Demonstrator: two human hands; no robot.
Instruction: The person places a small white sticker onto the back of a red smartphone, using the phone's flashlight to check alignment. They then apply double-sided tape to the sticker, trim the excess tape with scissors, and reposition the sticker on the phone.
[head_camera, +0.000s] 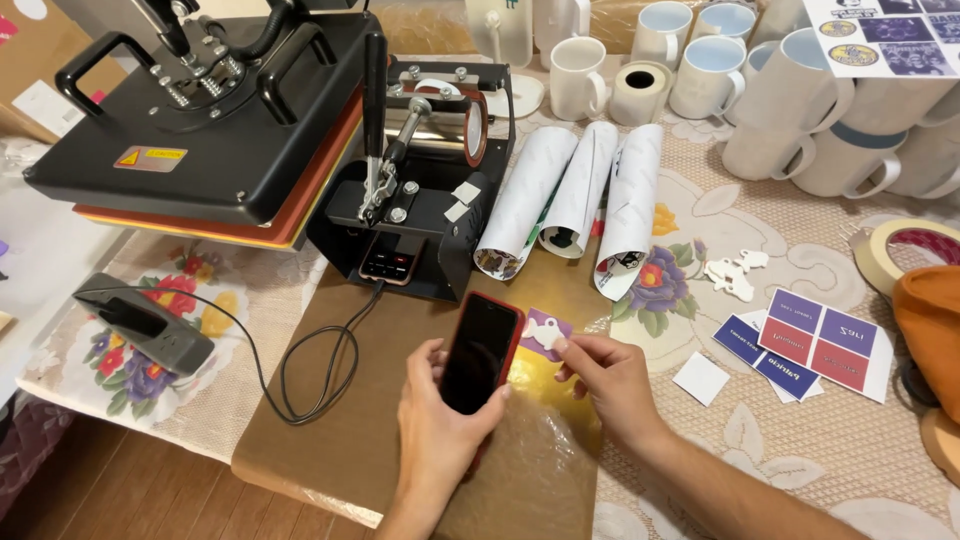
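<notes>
My left hand (435, 425) grips a dark smartphone in a red case (481, 352), screen off, tilted above a brown sheet (360, 440). My right hand (610, 378) rests just right of the phone, fingertips pinching a small purple card with a white cut-out shape on it (545, 331). The card lies on the brown sheet beside the phone's upper edge. Both hands are near the front of the table.
A black heat press (215, 120) and mug press (425, 190) stand at the back left, their cable looping over the sheet. Three paper rolls (575, 195), several white mugs (800, 90), printed cards (815, 345), white cut-outs (735, 272) and tape (905, 250) lie right.
</notes>
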